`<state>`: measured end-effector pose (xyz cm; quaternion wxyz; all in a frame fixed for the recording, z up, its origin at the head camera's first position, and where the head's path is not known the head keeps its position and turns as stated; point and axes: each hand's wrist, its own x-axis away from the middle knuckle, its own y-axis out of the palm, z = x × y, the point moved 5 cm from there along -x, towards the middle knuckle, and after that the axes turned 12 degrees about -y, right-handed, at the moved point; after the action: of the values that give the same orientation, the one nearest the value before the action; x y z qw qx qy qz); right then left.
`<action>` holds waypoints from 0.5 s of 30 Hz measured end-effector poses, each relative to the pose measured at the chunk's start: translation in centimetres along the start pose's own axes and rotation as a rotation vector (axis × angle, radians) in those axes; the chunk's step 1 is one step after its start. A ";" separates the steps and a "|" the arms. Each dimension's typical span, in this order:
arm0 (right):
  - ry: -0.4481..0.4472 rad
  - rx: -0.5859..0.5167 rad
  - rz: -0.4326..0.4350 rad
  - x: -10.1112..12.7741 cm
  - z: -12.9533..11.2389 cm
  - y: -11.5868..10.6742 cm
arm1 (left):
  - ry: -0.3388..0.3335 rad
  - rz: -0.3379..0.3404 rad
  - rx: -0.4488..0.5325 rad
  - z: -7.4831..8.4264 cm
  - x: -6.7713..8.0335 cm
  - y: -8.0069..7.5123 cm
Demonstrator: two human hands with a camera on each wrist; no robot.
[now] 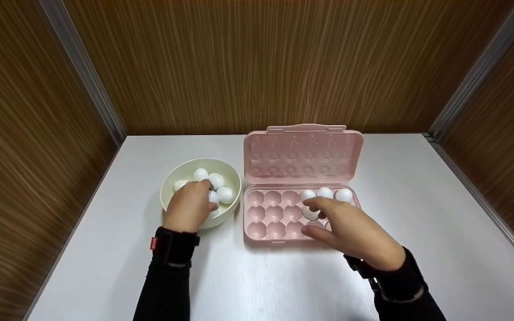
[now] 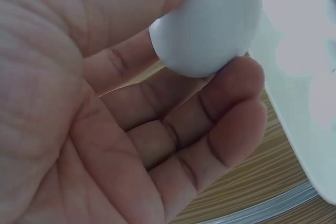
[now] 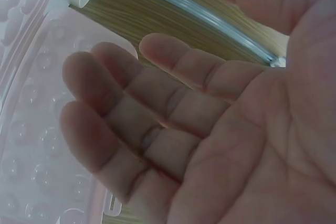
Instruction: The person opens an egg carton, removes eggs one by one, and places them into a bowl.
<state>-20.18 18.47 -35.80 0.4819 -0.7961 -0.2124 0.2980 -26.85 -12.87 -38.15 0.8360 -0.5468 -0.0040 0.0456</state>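
Egg [image 2: 207, 22]: pinched by left hand [image 1: 188, 206] inside bowl [image 1: 172, 179], left of tray.
Right hand [image 1: 350, 232]: fingers relaxed, empty, over pink egg tray [image 1: 266, 214].
Nearer hand: left.

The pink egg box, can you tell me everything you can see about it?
The pink egg box looks like smooth plastic. It lies on the white table, right of the cream bowl. Its lid stands open at the back, dimpled inside. The tray has rows of round cups; three white eggs sit in the back row, one more just in front, and the left cups are empty. The right hand hovers over its right part.
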 end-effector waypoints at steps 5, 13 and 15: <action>0.061 0.048 0.011 -0.2 1.1 0.0 | -0.022 -0.033 0.013 -0.5 -0.7 0.9; 0.128 0.134 0.004 -1.0 3.4 1.3 | -0.034 -0.044 -0.010 -0.8 -1.3 1.9; 0.141 0.166 0.007 -1.4 3.9 2.1 | -0.019 -0.035 -0.009 -0.6 -1.3 2.0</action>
<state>-23.80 19.18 -38.68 0.5589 -0.7733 -0.1495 0.2594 -28.28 -12.76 -40.18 0.8342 -0.5499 -0.0215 0.0362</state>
